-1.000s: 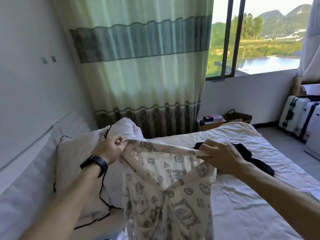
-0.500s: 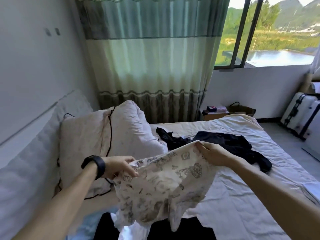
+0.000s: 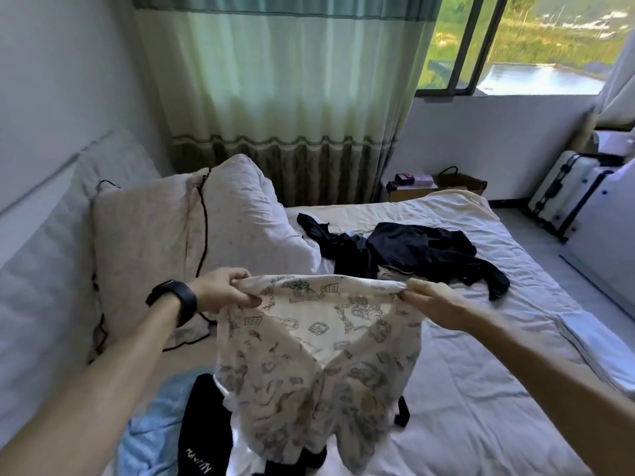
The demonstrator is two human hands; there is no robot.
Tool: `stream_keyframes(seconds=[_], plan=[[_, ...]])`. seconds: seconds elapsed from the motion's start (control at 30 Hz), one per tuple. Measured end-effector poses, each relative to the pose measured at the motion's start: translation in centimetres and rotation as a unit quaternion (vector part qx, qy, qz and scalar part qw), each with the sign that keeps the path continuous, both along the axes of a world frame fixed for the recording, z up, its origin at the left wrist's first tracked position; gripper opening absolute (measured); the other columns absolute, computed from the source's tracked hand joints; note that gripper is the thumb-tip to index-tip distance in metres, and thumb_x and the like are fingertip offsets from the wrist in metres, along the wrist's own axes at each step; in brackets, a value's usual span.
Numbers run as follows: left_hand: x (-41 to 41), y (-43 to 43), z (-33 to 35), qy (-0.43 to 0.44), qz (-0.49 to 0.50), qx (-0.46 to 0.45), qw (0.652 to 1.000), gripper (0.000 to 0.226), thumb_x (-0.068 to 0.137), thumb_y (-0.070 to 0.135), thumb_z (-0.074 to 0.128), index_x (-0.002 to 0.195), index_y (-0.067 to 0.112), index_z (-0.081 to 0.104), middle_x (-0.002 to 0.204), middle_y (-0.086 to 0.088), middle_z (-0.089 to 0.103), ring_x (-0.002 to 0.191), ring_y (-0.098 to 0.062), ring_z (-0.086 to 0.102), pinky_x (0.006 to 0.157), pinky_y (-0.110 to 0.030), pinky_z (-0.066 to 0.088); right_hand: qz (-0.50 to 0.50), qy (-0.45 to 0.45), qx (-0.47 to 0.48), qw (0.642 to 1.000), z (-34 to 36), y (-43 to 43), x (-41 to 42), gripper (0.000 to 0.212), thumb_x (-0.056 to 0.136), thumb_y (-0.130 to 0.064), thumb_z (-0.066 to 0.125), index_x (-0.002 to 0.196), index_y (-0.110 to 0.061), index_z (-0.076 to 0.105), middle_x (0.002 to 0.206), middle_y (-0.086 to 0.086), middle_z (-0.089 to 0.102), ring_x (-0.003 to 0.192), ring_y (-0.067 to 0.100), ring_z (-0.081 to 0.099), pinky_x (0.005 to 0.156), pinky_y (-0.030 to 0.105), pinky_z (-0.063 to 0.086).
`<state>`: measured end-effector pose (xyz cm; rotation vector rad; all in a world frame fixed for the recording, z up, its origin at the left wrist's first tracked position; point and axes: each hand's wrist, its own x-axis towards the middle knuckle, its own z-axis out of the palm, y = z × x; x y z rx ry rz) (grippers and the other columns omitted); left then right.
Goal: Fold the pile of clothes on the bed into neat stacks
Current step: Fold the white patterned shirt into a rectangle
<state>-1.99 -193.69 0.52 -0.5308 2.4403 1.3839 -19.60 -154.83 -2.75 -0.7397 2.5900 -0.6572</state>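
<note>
The left hand (image 3: 223, 291) and right hand (image 3: 433, 304) each pinch the printed cream shirt's (image 3: 309, 359) top edge, grips closed on it, above the bed (image 3: 481, 389).

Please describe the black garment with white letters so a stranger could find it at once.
On the bed, look at the near end, below the held printed garment. The black garment lies there beside a light blue cloth; unlike the dark clothes farther off, it bears white lettering.

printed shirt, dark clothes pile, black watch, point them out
printed shirt (image 3: 275, 372), head view, front panel
dark clothes pile (image 3: 412, 249), head view, middle of heap
black watch (image 3: 175, 298), head view, on its band
</note>
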Motion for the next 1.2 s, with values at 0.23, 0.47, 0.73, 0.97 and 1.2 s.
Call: stream_keyframes(seconds=[0.23, 0.47, 0.73, 0.97, 1.2], plan=[[0.1, 2.0, 1.4, 0.018, -0.052, -0.213, 0.975, 0.035, 0.065, 0.064, 0.083, 0.079, 0.033, 0.075, 0.073, 0.021, 0.069, 0.072, -0.003, 0.063, 0.062, -0.021, 0.045, -0.081, 0.192, -0.134, 0.969, -0.1, 3.8, 1.8, 0.039, 0.093, -0.031, 0.071, 0.063, -0.033, 0.046, 0.074, -0.008, 0.048, 0.066, 0.015, 0.05, 0.058, 0.021, 0.034], [3.9, 5.3, 2.0, -0.099, -0.111, -0.013, 0.989, 0.068, 0.047, 0.071, 0.089, 0.097, 0.025, 0.081, 0.078, 0.011, 0.073, 0.062, -0.001, 0.062, 0.056, -0.013, 0.044, -0.015, 0.174, -0.048, 0.984, -0.5, 9.8, 3.8, 0.059, 0.092, -0.07, 0.034, 0.111, -0.029, 0.072, 0.083, -0.009, 0.066, 0.074, 0.014, 0.061, 0.063, 0.031, 0.043], [9.2, 16.5, -3.2, 0.218, 0.126, -0.2, 0.947, 0.022, 0.074, 0.06, 0.071, 0.075, 0.039, 0.067, 0.057, 0.016, 0.059, 0.05, 0.001, 0.052, 0.046, -0.014, 0.034, 0.034, 0.226, -0.058, 0.972, -1.4, 20.8, 6.5, 0.045, 0.106, -0.059, 0.026, 0.08, -0.028, 0.048, 0.083, -0.008, 0.047, 0.083, 0.008, 0.045, 0.072, 0.024, 0.03], [14.8, 25.4, -7.3, 0.125, 0.117, -0.228, 0.958, 0.05, 0.065, 0.07, 0.066, 0.063, 0.021, 0.068, 0.054, 0.004, 0.055, 0.056, -0.016, 0.05, 0.051, -0.029, 0.033, -0.033, 0.153, -0.109, 0.982, -5.5, 28.6, 10.7, 0.026, 0.1, -0.033, 0.062, 0.085, -0.013, 0.056, 0.07, -0.001, 0.059, 0.068, 0.028, 0.057, 0.063, 0.04, 0.041], [16.8, 26.2, -8.3, 0.007, 0.102, -0.053, 0.993, 0.071, 0.046, 0.087, 0.074, 0.087, 0.029, 0.081, 0.084, 0.002, 0.078, 0.079, -0.014, 0.074, 0.078, -0.036, 0.057, -0.106, 0.171, -0.16, 0.966, -8.8, 32.5, 11.8, 0.038, 0.084, -0.06, 0.065, 0.08, -0.023, 0.072, 0.075, -0.007, 0.067, 0.069, 0.018, 0.062, 0.058, 0.035, 0.044]])
